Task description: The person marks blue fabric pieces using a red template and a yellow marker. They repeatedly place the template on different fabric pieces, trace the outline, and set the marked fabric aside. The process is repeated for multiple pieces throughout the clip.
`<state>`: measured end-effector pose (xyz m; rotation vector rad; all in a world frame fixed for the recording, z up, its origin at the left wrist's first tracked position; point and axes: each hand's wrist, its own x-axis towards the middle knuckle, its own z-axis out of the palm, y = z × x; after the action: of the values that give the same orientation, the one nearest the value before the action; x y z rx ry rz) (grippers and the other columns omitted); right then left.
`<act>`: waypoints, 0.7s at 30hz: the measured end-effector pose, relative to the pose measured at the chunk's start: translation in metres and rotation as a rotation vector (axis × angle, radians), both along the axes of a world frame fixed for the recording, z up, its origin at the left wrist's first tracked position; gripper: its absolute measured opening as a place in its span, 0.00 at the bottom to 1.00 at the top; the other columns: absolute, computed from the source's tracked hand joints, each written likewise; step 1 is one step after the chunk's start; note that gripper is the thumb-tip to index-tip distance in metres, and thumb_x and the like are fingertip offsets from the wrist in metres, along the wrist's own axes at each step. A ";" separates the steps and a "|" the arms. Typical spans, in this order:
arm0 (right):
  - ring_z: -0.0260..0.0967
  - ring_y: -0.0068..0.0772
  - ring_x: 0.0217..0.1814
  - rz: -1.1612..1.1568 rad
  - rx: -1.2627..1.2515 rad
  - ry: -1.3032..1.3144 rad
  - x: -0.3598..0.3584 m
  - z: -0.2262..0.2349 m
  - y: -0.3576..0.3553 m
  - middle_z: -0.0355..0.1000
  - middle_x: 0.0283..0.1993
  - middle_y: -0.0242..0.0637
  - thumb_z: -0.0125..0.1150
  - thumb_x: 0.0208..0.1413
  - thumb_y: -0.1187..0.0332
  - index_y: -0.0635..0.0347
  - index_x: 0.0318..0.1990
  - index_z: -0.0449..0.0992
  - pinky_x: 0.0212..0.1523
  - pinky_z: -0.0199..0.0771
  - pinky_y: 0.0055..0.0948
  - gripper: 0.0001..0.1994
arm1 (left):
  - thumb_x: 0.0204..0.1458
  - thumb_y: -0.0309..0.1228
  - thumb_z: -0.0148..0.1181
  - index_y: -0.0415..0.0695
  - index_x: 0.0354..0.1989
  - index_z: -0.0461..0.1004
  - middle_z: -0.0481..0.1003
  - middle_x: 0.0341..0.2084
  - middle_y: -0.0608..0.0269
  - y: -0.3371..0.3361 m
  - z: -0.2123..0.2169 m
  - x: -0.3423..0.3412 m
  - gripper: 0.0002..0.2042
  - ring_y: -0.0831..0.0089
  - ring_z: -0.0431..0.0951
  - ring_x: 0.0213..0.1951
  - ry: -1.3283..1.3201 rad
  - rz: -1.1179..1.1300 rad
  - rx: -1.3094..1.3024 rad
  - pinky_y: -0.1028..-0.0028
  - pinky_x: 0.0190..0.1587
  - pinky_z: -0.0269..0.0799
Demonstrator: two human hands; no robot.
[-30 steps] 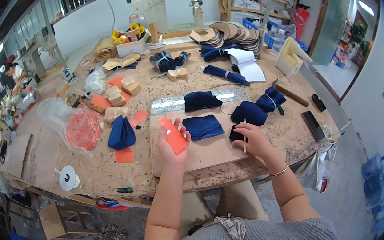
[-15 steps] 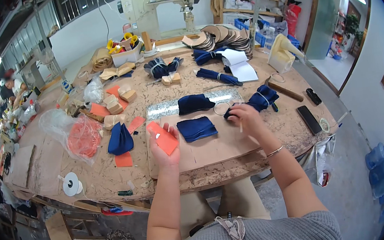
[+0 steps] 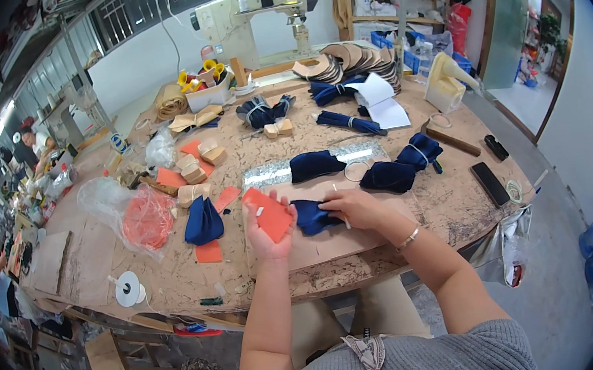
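Note:
My left hand (image 3: pixel 271 240), palm up and fingers curled, holds an orange card-like piece (image 3: pixel 268 217) with a small white bit on it. Close beside it, my right hand (image 3: pixel 358 209) grips the right edge of a navy fabric piece (image 3: pixel 310 218) on the work board. A thin white stick-like thing shows at the right fingers; its kind is unclear. Another navy piece (image 3: pixel 315 165) lies behind, partly on a shiny glittery strip (image 3: pixel 266 176). To the right sit a loose navy stack (image 3: pixel 388 177) and a tied navy bundle (image 3: pixel 418 152).
At the left lie a folded navy piece (image 3: pixel 202 220), a clear bag of orange pieces (image 3: pixel 147 218) and a white thread spool (image 3: pixel 129 289). A hammer (image 3: pixel 454 141) and a black phone (image 3: pixel 490 184) lie at the right. A sewing machine (image 3: pixel 249 22) stands behind.
My right hand has moved left from the navy stack to the nearer navy fabric piece and grips it. My left hand still holds the orange piece. The view has shifted slightly.

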<state>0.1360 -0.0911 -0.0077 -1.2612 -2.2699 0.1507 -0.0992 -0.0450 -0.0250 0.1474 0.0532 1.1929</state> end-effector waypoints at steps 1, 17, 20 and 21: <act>0.73 0.47 0.49 0.001 0.023 0.009 -0.001 0.000 -0.012 0.75 0.49 0.39 0.64 0.53 0.69 0.57 0.48 0.80 0.51 0.73 0.40 0.14 | 0.60 0.42 0.56 0.54 0.60 0.67 0.74 0.52 0.60 -0.002 0.002 0.001 0.20 0.57 0.75 0.49 0.038 -0.008 0.005 0.54 0.51 0.73; 0.72 0.47 0.50 -0.254 0.248 0.255 0.006 -0.016 -0.111 0.75 0.47 0.40 0.72 0.47 0.59 0.58 0.42 0.78 0.52 0.73 0.39 0.17 | 0.52 0.32 0.66 0.50 0.52 0.79 0.80 0.39 0.57 -0.003 0.079 0.037 0.17 0.68 0.79 0.39 1.940 -0.160 1.606 0.72 0.44 0.73; 0.72 0.45 0.50 -0.227 0.254 0.230 0.009 -0.015 -0.111 0.75 0.45 0.38 0.71 0.47 0.58 0.57 0.40 0.79 0.52 0.72 0.39 0.16 | 0.47 0.36 0.70 0.51 0.49 0.81 0.78 0.44 0.58 0.001 0.057 0.041 0.18 0.61 0.78 0.46 2.000 0.075 1.794 0.66 0.49 0.74; 0.72 0.44 0.50 -0.236 0.270 0.227 0.008 -0.016 -0.110 0.75 0.45 0.37 0.71 0.47 0.58 0.56 0.39 0.79 0.52 0.72 0.39 0.16 | 0.47 0.35 0.70 0.50 0.50 0.80 0.78 0.45 0.58 0.003 0.053 0.039 0.19 0.61 0.77 0.47 1.950 0.039 1.790 0.66 0.49 0.74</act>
<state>0.1440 -0.2010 -0.0232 -1.2835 -1.8626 -0.0925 -0.0601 -0.0421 0.0278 2.7823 0.6624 0.3368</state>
